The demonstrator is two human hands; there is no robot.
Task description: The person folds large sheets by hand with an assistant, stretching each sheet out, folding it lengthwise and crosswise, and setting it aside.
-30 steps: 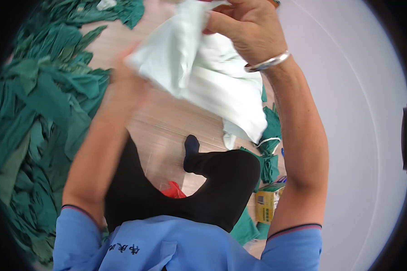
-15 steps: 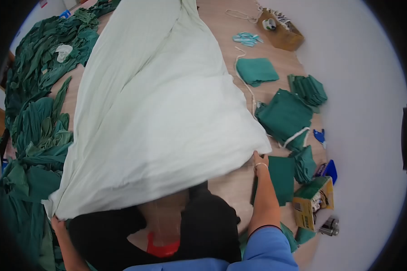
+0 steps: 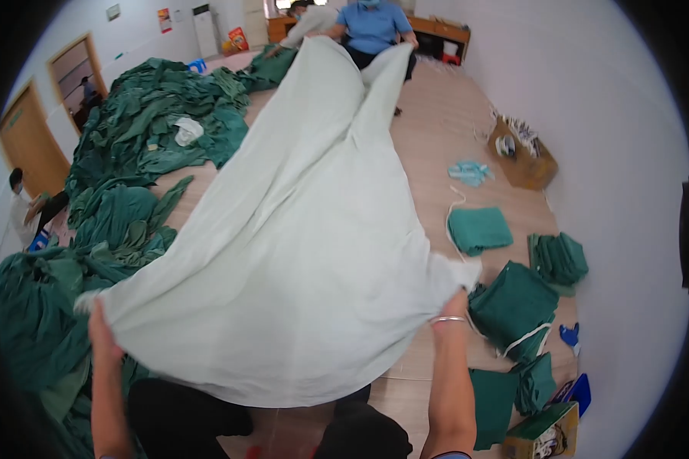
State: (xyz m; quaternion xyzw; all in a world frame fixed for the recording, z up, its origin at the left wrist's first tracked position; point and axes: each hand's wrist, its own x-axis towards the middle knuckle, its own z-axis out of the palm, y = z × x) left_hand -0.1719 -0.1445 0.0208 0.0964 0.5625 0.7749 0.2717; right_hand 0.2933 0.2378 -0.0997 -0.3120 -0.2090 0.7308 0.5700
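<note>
A large pale green-white cloth (image 3: 283, 252) is stretched out in front of me, its near edge sagging above my legs. My left hand (image 3: 102, 333) grips its near left corner. On the other side, my right hand (image 3: 453, 307), with a silver bracelet at the wrist, is closed on the near right corner, and a bit of cloth sticks out past it. Another person in a blue shirt (image 3: 373, 29) holds the far end with both hands apart.
Heaps of crumpled green cloth (image 3: 153, 115) lie along the left. Folded green cloths (image 3: 513, 310), a brown box (image 3: 532, 164) and a yellow-green box (image 3: 543, 436) line the right wall. Other people are at the far back (image 3: 306, 21) and far left (image 3: 27, 210).
The cloth went from bunched near my hands to spread wide, and now its near edge sags lower between them. My view has tilted up, showing the person at the far end.
</note>
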